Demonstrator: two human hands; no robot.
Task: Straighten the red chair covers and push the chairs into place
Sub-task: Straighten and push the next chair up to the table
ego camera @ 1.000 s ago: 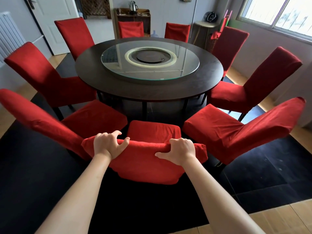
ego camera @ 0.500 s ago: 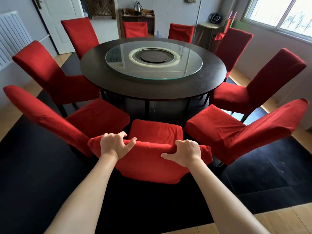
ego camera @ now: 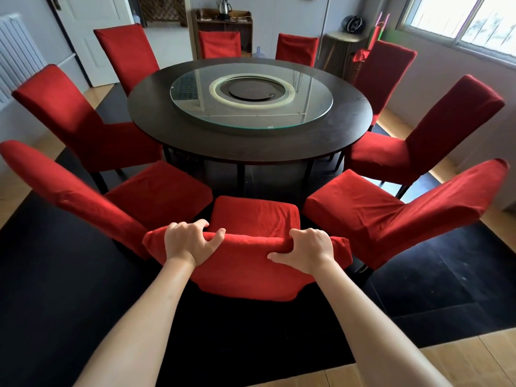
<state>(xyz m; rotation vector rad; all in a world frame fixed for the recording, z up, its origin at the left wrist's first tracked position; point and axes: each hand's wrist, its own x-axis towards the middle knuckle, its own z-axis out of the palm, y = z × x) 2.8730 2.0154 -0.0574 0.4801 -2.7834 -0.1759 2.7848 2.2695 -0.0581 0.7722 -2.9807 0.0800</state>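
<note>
Two bare arms reach out over a black rug (ego camera: 69, 289). The left hand (ego camera: 188, 243) holds the top of the near chair (ego camera: 245, 272). Its fingers curl over the top edge and its thumb pokes up on the near side. The right hand (ego camera: 308, 250) holds the same top edge, a bit apart from the left one. Its fingers wrap over the far side and its thumb lies flat on the back of the chair. The red cover is bunched under both hands and has soft folds on the seat.

This chair sits between two more red chairs, the left chair (ego camera: 92, 196) and the right chair (ego camera: 405, 216). Its seat points at the round table (ego camera: 251, 146), but is not under it.

The dark table has a glass disc (ego camera: 251, 99) on top. More red chairs ring it. Far back are a white door (ego camera: 92, 32), a shelf with a kettle (ego camera: 223, 5), and a bright window (ego camera: 474, 20).
</note>
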